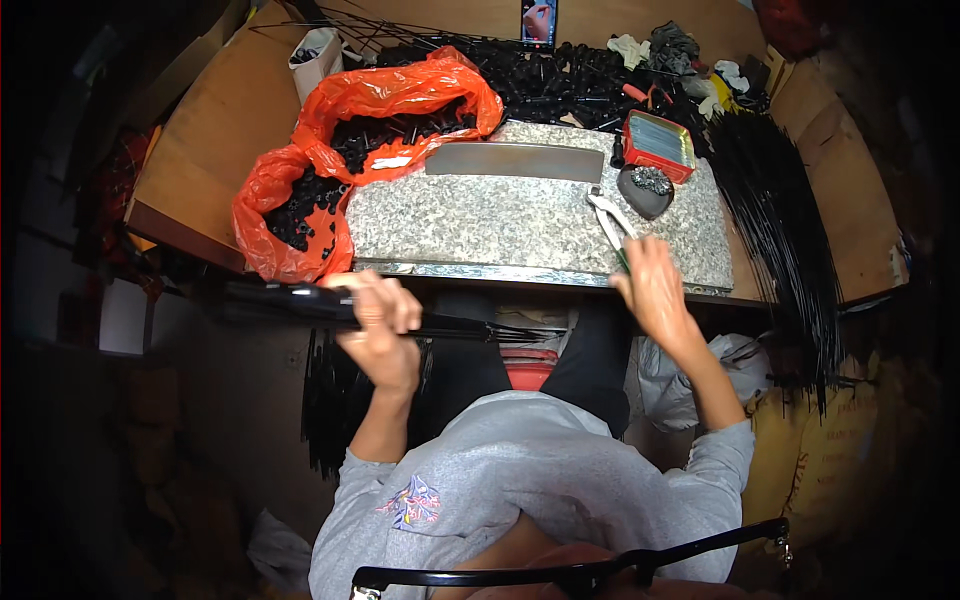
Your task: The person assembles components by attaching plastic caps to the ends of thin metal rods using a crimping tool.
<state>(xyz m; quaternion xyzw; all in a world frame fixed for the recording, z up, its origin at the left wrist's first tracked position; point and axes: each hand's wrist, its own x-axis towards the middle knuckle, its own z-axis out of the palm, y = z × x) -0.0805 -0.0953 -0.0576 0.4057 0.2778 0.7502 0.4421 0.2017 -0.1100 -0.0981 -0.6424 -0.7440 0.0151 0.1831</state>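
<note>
My left hand (378, 320) is wrapped round a long black umbrella frame (300, 303), held crosswise in front of the table edge. Motion smears its left part, and thin dark ribs stick out to the right of my fist. On the right, my right hand (655, 290) closes over the handles of metal pliers (606, 212). Their jaws point away from me over the speckled stone slab (480, 225), and a bit of green handle shows beside my thumb. Beyond the jaws sits a dark rounded dish (640, 200) heaped with tiny shiny metal pieces.
A metal strip (515, 162) stands along the slab's back. Orange plastic bags (290, 262) with small black parts lie left. A red tin (660, 145) stands back right, near long black rods (790, 220). Black parts (560, 85) and a phone (538, 22) are behind.
</note>
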